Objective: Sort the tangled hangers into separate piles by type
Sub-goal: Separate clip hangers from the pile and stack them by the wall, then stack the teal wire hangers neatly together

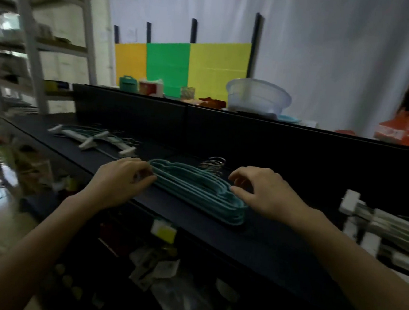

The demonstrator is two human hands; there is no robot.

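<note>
Forearms reach in from the near edge to the teal hangers (195, 191), stacked flat on the dark table (252, 246) with their metal hooks (213, 165) bunched at the far side. The left hand (123, 180) has its fingers curled round the stack's left end, gripping it. The right hand (264, 193) curls over the right end, thumb on the rim; whether it truly pinches is unclear. Holding both ends probably squares the pile. 2 other piles lie apart: white clip hangers (94, 139) far left, pale hangers (384, 225) right.
</note>
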